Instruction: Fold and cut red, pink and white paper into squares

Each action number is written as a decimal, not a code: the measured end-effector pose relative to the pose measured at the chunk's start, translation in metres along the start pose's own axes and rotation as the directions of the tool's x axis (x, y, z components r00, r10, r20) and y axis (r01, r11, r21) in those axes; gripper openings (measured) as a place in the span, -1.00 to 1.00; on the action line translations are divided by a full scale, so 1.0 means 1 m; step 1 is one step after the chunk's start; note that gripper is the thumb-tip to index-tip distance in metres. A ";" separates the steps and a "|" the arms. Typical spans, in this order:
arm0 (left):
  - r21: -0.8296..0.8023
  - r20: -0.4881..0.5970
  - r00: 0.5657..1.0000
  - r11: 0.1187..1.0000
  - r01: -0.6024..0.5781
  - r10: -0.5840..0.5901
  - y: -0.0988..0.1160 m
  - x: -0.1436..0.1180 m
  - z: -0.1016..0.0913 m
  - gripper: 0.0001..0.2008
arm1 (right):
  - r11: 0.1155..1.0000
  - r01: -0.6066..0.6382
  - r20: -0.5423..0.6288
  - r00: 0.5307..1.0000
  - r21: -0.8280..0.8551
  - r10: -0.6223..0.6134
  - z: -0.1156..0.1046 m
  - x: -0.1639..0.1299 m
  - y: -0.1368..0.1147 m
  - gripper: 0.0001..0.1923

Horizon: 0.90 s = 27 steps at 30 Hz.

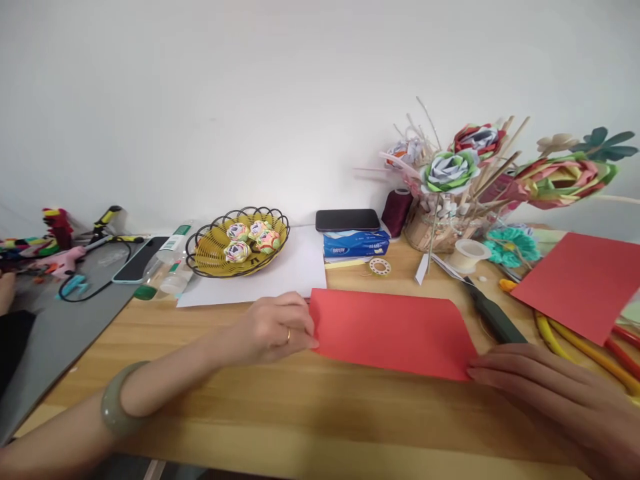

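Between my hands is a sheet of red paper (390,333), held just over the wooden table, with its far right corner curving. My left hand (280,327), with a ring on one finger, pinches the paper's left edge. At the near right corner, my right hand (545,380) has its fingers closed together on the paper, the thumb mostly hidden. Just beyond the right hand lies a dark-handled tool (495,313), partly covered by the fingers. Another red sheet (585,280) rests farther right, on top of several coloured tubes (590,347).
A yellow basket (210,250) with several paper flowers stands on white paper (310,260). Behind are a blue tissue pack (355,245), a black phone (347,220) and a jar (435,230) of sticks and paper roses. Left are plastic bottles (170,263) and another person's sleeve (15,340).
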<state>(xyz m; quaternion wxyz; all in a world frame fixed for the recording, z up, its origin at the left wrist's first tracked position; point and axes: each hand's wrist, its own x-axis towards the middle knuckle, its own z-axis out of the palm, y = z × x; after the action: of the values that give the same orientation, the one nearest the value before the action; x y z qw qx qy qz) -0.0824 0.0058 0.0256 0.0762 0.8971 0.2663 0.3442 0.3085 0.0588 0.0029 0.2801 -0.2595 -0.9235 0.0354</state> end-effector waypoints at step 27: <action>0.067 0.439 0.898 0.998 0.005 -0.034 -0.004 -0.008 0.006 -0.73 | 0.961 0.259 0.241 0.943 -0.095 -0.230 0.004 0.025 -0.015 -0.66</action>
<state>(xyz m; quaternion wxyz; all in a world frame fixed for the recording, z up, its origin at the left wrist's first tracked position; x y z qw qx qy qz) -0.0856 0.0052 0.0150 0.1088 0.9509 0.2623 0.1234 0.2820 0.0588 0.0151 0.1580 -0.1540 -0.9749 -0.0284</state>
